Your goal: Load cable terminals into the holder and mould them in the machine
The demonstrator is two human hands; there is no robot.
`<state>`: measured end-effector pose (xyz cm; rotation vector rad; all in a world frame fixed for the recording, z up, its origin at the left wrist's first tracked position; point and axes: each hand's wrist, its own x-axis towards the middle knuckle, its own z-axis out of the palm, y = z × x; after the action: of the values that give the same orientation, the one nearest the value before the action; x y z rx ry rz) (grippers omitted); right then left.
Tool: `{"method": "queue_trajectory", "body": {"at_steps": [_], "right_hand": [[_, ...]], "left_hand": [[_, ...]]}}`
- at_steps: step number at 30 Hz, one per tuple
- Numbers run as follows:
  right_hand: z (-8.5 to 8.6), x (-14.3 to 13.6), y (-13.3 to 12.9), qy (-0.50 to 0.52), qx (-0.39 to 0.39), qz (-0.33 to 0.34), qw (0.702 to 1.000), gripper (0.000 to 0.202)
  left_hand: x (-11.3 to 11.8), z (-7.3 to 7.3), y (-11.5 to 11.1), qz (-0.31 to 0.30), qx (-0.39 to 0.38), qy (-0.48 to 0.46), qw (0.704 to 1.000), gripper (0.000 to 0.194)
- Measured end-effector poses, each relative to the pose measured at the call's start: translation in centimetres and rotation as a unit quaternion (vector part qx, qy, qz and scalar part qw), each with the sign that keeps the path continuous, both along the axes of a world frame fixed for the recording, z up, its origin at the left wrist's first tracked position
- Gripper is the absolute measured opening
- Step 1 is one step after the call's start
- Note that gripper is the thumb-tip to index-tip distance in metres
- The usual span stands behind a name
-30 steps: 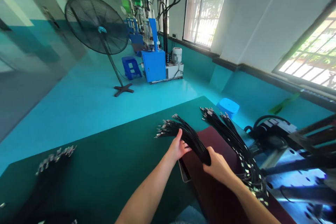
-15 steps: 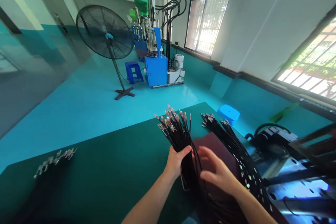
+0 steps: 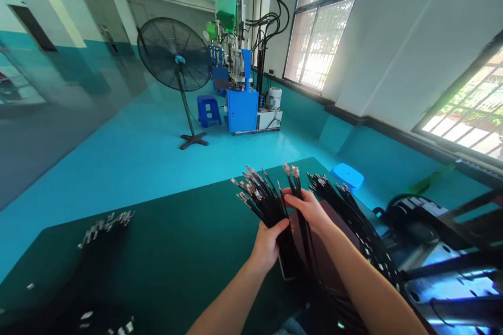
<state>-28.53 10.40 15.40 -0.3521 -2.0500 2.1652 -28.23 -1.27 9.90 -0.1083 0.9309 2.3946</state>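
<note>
A thick bundle of black cables (image 3: 264, 200) with small pale connector ends fans upward above the green table. My left hand (image 3: 268, 243) is closed around this bundle below the ends, thumb across the front. Just to its right, my right hand (image 3: 308, 208) pinches a smaller group of cables (image 3: 294, 180) near their tips, slightly apart from the main bundle. One cable stands between the two groups. Under my hands lies a dark red board (image 3: 328, 256); a pale-edged flat item (image 3: 287, 276) shows behind the hanging cables. The cables' lower lengths run into shadow.
More black cables (image 3: 346, 214) lie along the table's right side. Another cable pile (image 3: 106, 227) is at the left on the green table (image 3: 184, 241). Machinery (image 3: 440, 272) stands close at the right. Beyond are a blue stool (image 3: 348, 175), a floor fan (image 3: 175, 55) and a blue machine (image 3: 242, 110).
My right hand has moved up and closed on a few cables, which now stand apart from the bundle. The left hand keeps its grip. The view has shifted slightly left.
</note>
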Motion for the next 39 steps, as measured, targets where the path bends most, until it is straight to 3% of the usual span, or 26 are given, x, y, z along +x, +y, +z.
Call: {"method": "queue_trajectory", "body": {"at_steps": [4, 11, 18, 23, 32, 39], "right_hand": [[0.8, 0.4, 0.7, 0.001, -0.035, 0.006, 0.999, 0.033], [0.9, 0.6, 0.4, -0.033, 0.0, 0.032, 0.999, 0.042], [1.8, -0.5, 0.5, -0.044, 0.091, 0.034, 0.994, 0.047], [1.0, -0.8, 0.5, -0.015, 0.177, 0.008, 0.984, 0.025], [1.0, 0.1, 1.2, -0.037, 0.115, 0.008, 0.993, 0.032], [3.1, -0.6, 2.2, 0.033, 0.113, -0.066, 0.991, 0.032]], "left_hand": [[-0.1, 0.2, 0.3, -0.008, -0.009, -0.006, 1.0, 0.03], [-0.1, 0.4, 0.7, -0.023, -0.012, 0.022, 0.999, 0.029], [0.1, 0.5, 0.3, -0.044, -0.002, 0.03, 0.999, 0.029], [0.3, 0.6, 0.2, -0.025, -0.006, 0.026, 0.999, 0.029], [0.0, 0.2, 0.5, 0.01, -0.008, -0.001, 1.0, 0.032], [0.4, 0.4, 0.3, -0.074, -0.009, 0.087, 0.993, 0.019]]}}
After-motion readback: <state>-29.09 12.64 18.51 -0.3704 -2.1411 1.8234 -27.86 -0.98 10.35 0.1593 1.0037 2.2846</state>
